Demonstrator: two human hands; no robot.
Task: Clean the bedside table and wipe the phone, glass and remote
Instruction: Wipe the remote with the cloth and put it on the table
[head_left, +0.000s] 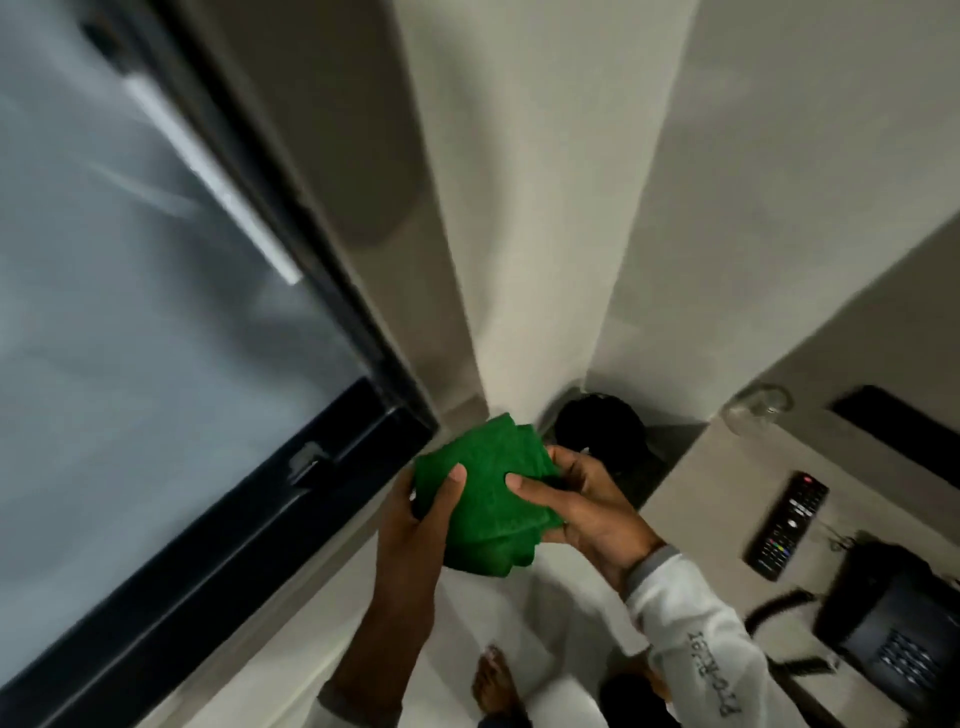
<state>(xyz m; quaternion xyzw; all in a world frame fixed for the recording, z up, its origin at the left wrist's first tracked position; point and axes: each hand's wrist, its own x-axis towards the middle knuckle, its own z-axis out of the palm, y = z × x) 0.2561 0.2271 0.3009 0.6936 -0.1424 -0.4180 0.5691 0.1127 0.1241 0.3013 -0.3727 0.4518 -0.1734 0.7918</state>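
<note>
**Green cloth held in both hands beside the bedside table**

A dark round bin (600, 423) stands in the corner just beyond the hands; its inside is black and nothing in it can be made out. To the right of the hands, on the table (727, 483), a clear glass (756, 408) stands at the far edge, and whether it holds anything cannot be told.

The green cloth (485, 499) is folded into a thick, layered wad with several edges showing at its far and near ends; its surface looks nubbly and evenly coloured. It is up in the air between the hands, off the table.

The black remote (787, 525) lies flat on the table to the right of the hands, buttons up. The dark phone (891, 618) sits nearer the person than the remote, keypad showing, its coiled cord trailing toward the table's edge.

The left hand (415, 525) grips the cloth's left side, thumb pressed on top. The right hand (587, 504) clamps the right side, thumb on top and fingers curled under, its wrist in a pale sleeve (696, 618).
</note>
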